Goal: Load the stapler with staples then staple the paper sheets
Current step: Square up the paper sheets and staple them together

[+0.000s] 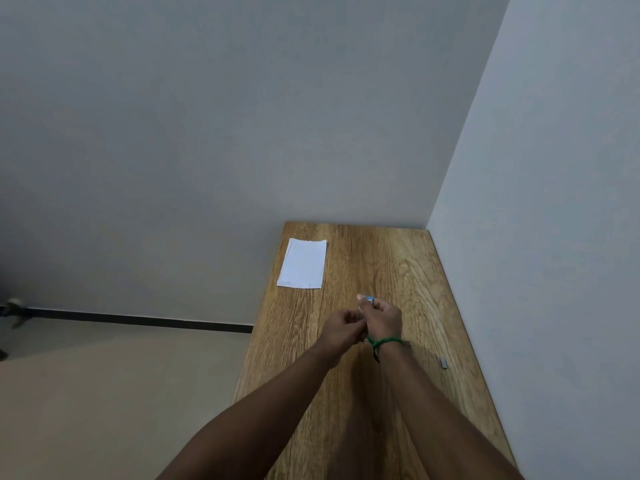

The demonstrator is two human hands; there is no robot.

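Observation:
Both hands meet over the middle of the wooden table point(398, 265). My right hand point(382, 318), with a green band at the wrist, is closed around a small blue stapler point(369, 300); only its tip shows above the fingers. My left hand point(341, 329) touches it from the left with fingers pinched together; what they hold is hidden. White paper sheets point(303, 263) lie flat at the table's far left corner, apart from both hands. A small grey strip of staples point(443, 362) rests on the table near the right edge.
The table stands in a corner: a grey wall runs along its far end and another along its right side. Its left edge drops to a beige floor with a dark skirting line.

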